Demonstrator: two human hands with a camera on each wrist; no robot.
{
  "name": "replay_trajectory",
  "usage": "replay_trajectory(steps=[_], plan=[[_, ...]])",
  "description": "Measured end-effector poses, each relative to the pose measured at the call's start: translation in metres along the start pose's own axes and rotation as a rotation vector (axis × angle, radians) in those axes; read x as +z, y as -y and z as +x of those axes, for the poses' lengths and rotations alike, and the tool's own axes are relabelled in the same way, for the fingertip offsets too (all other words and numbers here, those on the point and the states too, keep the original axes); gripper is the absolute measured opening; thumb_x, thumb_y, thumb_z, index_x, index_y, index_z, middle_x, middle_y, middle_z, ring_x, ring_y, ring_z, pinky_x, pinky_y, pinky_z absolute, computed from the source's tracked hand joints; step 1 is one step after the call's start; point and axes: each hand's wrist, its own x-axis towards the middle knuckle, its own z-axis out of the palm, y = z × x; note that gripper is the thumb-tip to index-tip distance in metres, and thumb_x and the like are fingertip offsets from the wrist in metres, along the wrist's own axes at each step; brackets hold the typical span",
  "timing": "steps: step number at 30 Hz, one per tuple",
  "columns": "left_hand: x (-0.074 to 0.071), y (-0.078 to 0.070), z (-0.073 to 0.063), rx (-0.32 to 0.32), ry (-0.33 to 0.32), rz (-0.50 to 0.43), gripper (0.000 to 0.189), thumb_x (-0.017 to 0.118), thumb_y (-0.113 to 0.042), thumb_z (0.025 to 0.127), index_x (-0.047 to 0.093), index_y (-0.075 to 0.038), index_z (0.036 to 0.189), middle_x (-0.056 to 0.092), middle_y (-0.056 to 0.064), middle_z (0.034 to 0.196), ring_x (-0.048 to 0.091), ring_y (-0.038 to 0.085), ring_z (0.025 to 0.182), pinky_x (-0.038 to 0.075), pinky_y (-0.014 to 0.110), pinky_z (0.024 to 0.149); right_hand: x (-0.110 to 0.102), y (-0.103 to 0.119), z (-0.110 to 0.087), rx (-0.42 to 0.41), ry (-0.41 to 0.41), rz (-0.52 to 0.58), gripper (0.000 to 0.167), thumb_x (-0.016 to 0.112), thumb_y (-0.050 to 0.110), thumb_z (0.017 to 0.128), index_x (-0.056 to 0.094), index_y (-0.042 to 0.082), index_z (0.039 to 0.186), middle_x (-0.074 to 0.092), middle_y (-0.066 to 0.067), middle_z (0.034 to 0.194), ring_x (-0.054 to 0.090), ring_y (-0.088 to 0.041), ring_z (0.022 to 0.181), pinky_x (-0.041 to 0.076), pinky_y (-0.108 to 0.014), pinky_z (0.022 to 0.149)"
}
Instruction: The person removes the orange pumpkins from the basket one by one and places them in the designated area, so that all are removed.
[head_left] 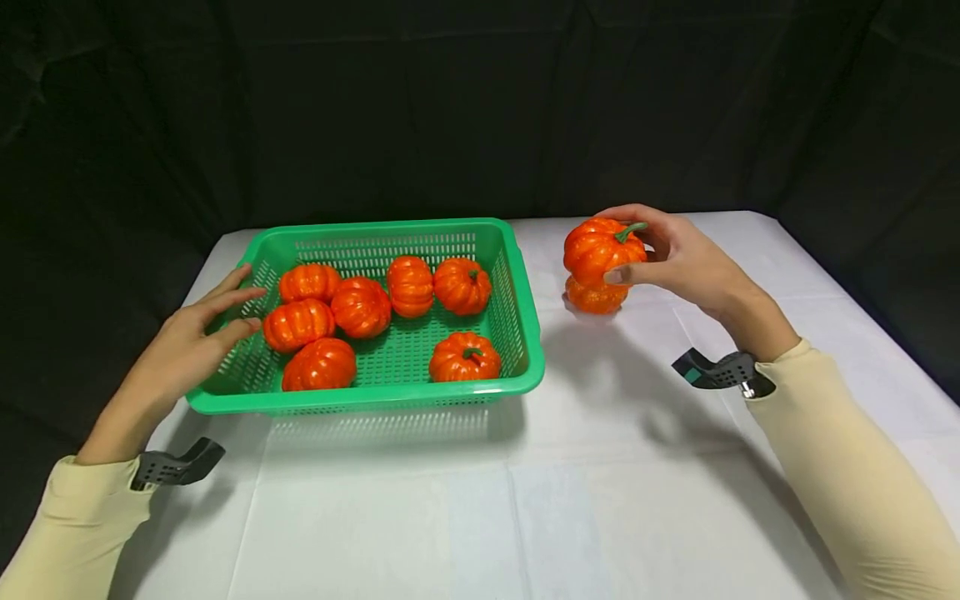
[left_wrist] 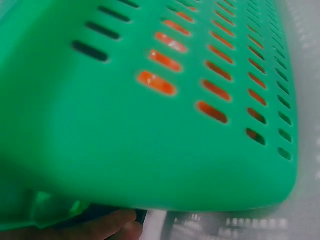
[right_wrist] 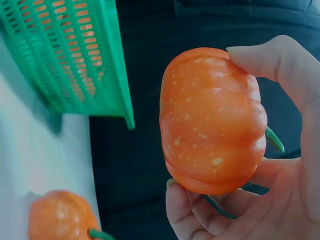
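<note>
My right hand (head_left: 675, 258) grips a small orange toy pumpkin (head_left: 596, 250) with a green stem, thumb on one side and fingers on the other. In the right wrist view the held pumpkin (right_wrist: 212, 122) shows its pale-speckled skin. Another orange pumpkin (head_left: 595, 298) stands on the table, partly hidden under the held one in the head view. My left hand (head_left: 187, 337) is at the left side of a green plastic basket (head_left: 525, 333), its fingers spread and reaching over the rim. Several orange pumpkins (head_left: 362, 307) lie inside the basket.
A white cloth (head_left: 420, 517) covers the table, and a black curtain (head_left: 420, 108) hangs behind it. Slots in the basket wall (left_wrist: 125, 150) show orange behind them. Each wrist wears a dark strap mount (head_left: 720, 371).
</note>
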Motion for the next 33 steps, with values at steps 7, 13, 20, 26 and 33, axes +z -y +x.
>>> replay_trajectory(steps=[7, 13, 20, 26, 33], plan=[[0.0, 0.005, 0.0, 0.018, -0.01, -0.078, 0.052, 0.053, -0.022, 0.108, 0.046, -0.002, 0.156, 0.015, -0.006, 0.172, 0.007, 0.034, 0.156, 0.011, 0.073, 0.116, -0.011, -0.015, -0.005, 0.04, -0.051, -0.029, 0.057, 0.072, 0.007, 0.095, 0.053, 0.012, 0.148, 0.057, -0.007, 0.13, 0.052, -0.029, 0.113, 0.056, -0.027, 0.086], [0.002, 0.008, 0.0, 0.025, -0.048, -0.099, 0.051, 0.053, -0.021, 0.108, 0.047, -0.003, 0.155, 0.018, -0.006, 0.172, 0.008, 0.032, 0.157, 0.01, 0.073, 0.116, -0.016, -0.029, -0.007, 0.041, -0.079, -0.038, 0.056, 0.069, 0.007, 0.096, 0.052, 0.011, 0.149, 0.056, -0.005, 0.132, 0.05, -0.028, 0.114, 0.052, -0.027, 0.088], [0.002, 0.01, -0.003, 0.046, -0.069, -0.12, 0.05, 0.053, -0.019, 0.108, 0.048, -0.002, 0.154, 0.02, -0.004, 0.172, 0.008, 0.032, 0.157, 0.009, 0.074, 0.115, -0.022, -0.046, -0.009, 0.073, -0.121, -0.043, 0.056, 0.07, 0.01, 0.098, 0.052, 0.013, 0.151, 0.055, -0.004, 0.136, 0.049, -0.026, 0.116, 0.048, -0.028, 0.09], [0.003, 0.01, -0.002, 0.052, -0.079, -0.11, 0.05, 0.054, -0.018, 0.107, 0.049, -0.003, 0.154, 0.022, -0.006, 0.171, 0.01, 0.03, 0.157, 0.01, 0.071, 0.117, -0.029, -0.062, -0.009, 0.127, -0.178, -0.05, 0.057, 0.07, 0.017, 0.098, 0.052, 0.014, 0.151, 0.055, -0.002, 0.137, 0.045, -0.022, 0.119, 0.044, -0.033, 0.092], [0.004, 0.011, -0.003, 0.069, -0.09, -0.078, 0.049, 0.052, -0.017, 0.107, 0.049, -0.002, 0.154, 0.023, -0.005, 0.171, 0.013, 0.03, 0.156, 0.012, 0.069, 0.118, -0.034, -0.079, -0.006, 0.192, -0.249, -0.1, 0.063, 0.066, 0.021, 0.1, 0.044, 0.011, 0.158, 0.05, -0.007, 0.139, 0.043, -0.019, 0.119, 0.042, -0.034, 0.093]])
